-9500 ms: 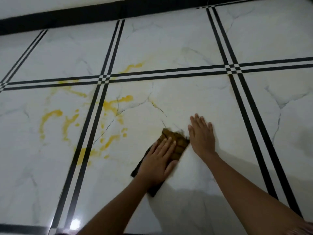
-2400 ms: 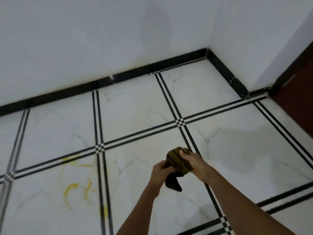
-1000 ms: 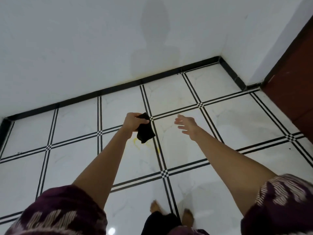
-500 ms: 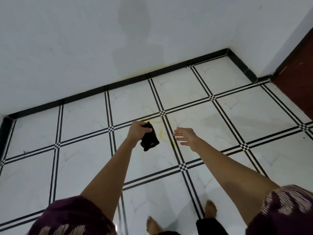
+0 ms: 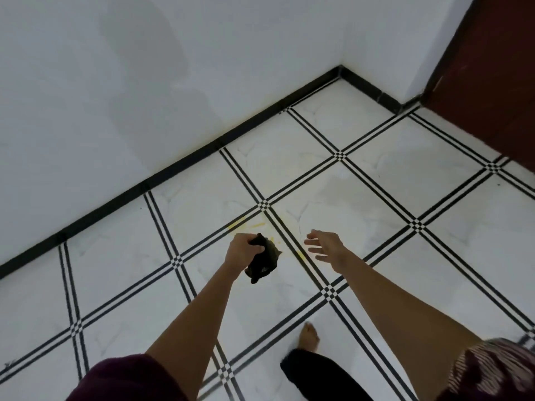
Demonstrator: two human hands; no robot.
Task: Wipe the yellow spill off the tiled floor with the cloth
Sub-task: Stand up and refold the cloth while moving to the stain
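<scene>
Cloth [image 5: 262, 263], lifted off floor [image 5: 434, 256], now dangles from left hand [image 5: 243, 253].

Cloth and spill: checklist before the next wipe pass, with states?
1. Cloth gripped: the left hand grips the cloth, bunched. Ok.
2. Spare hand free: the right hand holds nothing, fingers spread. Ok.
3. Target seen: yellow spill streaks show on the tiled floor beyond the cloth. Ok.
4. Cloth on floor: it hangs in the air. Not ok.
5. Clean cloth face ready: cannot tell.
6. Footing off spill: the bare foot stands apart from the streaks. Ok.
</scene>
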